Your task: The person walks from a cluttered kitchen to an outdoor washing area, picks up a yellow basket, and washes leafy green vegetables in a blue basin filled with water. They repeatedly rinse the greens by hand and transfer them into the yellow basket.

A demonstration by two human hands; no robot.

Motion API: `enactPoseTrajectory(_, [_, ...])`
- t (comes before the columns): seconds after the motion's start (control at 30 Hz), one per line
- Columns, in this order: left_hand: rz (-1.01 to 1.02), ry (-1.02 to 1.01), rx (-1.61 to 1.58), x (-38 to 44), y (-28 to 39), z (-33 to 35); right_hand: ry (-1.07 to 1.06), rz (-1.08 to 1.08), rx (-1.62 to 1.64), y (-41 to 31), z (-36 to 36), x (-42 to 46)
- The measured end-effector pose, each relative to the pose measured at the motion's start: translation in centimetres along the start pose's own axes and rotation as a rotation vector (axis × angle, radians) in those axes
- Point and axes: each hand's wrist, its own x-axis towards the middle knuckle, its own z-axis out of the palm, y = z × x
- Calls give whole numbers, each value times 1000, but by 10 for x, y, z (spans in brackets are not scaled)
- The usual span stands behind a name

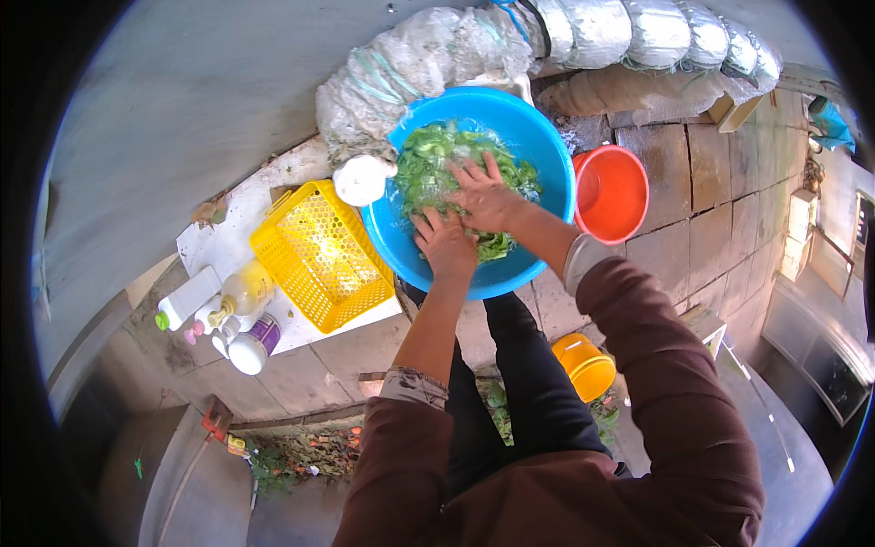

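Note:
A large round blue plastic basin (pixel 547 147) stands before me, with leafy greens (pixel 427 161) lying in water inside it. My left hand (pixel 448 249) rests on the greens near the basin's front side, its fingers spread. Just beyond and to the right, my right hand (pixel 485 198) presses on the leaves, also with fingers apart. Neither hand is seen closed around anything, though some fingertips are partly hidden by water and leaves. At the basin's left rim sits the white end of a wrapped pipe (pixel 361 180).
Left of the basin, a yellow perforated plastic basket (pixel 328 267) sits on a white board (pixel 290 345) beside several bottles (pixel 249 290). A red bucket (pixel 612 195) touches the basin's right side. An orange lidded bucket (pixel 584 369) stands by my legs. Foil-wrapped ducting (pixel 595 34) runs behind.

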Motion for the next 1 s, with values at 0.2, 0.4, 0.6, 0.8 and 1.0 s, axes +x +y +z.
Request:
enactPoseTrajectory(0.2, [-81,348,-540,25,-14,0,267,351,353,-2,14,-15])
enactPoseTrajectory(0.4, [-178,53,-822,35,5,-57,530,100,666,7,-6,-64])
enactPoseTrajectory(0.6, [295,257,-271,34,-8,-86,637,261,686,14,3,-82])
enactPoseTrajectory(0.8, [393,-92,143,79,6,-73,362,298,449,7,29,-48])
enactPoseTrajectory(1.0, [284,53,124,77,-9,-57,401,299,359,28,40,-24])
